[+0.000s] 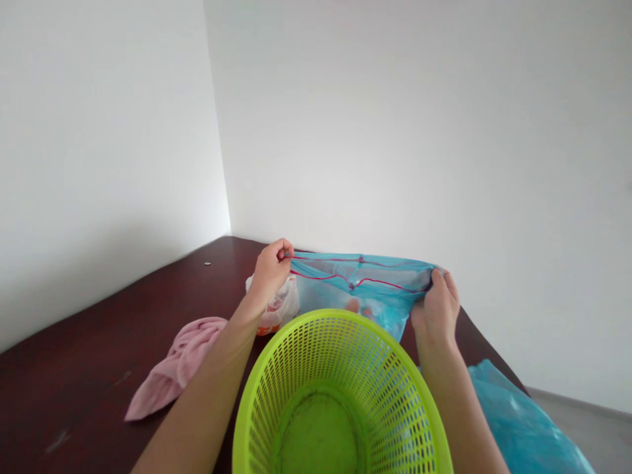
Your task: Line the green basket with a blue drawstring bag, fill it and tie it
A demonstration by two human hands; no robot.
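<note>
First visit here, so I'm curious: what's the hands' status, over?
Left hand, right hand: gripping blue bag at opposite ends of its mouth. Mouth parted, red drawstring showing. Green basket in front, partly hiding bag.

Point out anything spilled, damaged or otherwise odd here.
Nothing looks spilled. The green basket has dark marks around its bottom's edge, perhaps dirt, and pale smudges mar the dark tabletop left of the pink cloth.

Diffuse light falls on 2 pale walls (395, 118), brightest by the far corner (220, 138), with a vague shadow (123, 247) low at left, faint glints on near-right blue plastic (526, 421), and slightly soft detail throughout.
</note>
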